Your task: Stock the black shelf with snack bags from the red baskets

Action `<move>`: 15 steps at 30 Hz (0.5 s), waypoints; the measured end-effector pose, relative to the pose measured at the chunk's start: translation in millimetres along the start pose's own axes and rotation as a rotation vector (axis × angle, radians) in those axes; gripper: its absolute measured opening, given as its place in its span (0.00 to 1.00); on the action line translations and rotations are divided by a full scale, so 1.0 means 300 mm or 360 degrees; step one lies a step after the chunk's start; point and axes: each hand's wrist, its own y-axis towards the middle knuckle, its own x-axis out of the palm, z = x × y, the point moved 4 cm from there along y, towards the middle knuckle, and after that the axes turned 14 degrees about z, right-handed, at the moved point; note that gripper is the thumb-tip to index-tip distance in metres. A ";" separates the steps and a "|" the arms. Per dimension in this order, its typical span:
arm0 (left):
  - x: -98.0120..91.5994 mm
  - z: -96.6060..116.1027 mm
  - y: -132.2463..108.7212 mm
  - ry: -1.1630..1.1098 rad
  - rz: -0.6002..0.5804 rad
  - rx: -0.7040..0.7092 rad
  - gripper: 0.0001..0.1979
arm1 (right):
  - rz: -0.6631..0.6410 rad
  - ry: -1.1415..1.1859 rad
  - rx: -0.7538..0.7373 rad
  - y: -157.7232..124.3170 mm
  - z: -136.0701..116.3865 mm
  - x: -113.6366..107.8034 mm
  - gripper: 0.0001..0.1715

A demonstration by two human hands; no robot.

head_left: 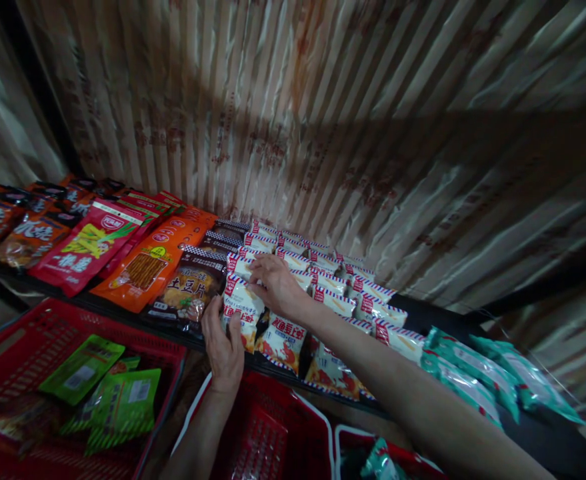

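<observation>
My left hand (225,350) rests against the lower left side of a white snack bag (243,301) with red lettering and a striped edge, at the front of its row. Its fingers and thumb are apart, not wrapped round the bag. Above it, my right hand (275,283) reaches across from the right, fingers stretched and slightly apart on the upper part of the same bag and the one behind. Matching bags stand in several rows on the black shelf (423,307). A dark brown potato-slice bag (193,283) lies just left of my left hand.
Orange bags (147,267), red bags (90,247) and dark orange-brown bags (33,233) line the shelf leftward. Teal packets (473,373) lie at right. Below are a red basket (87,313) with green packets (127,400), and further red containers (273,393). Pleated sheeting (283,120) hangs behind.
</observation>
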 end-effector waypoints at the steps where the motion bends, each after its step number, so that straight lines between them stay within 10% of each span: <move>1: 0.000 0.001 -0.001 -0.0002 0.0012 0.0012 0.21 | 0.0032 0.0021 0.0010 0.008 -0.002 0.004 0.02; 15: -0.006 0.034 -0.037 0.0128 -0.0053 0.0310 0.36 | 0.0355 0.0244 -0.0139 0.046 -0.022 0.018 0.04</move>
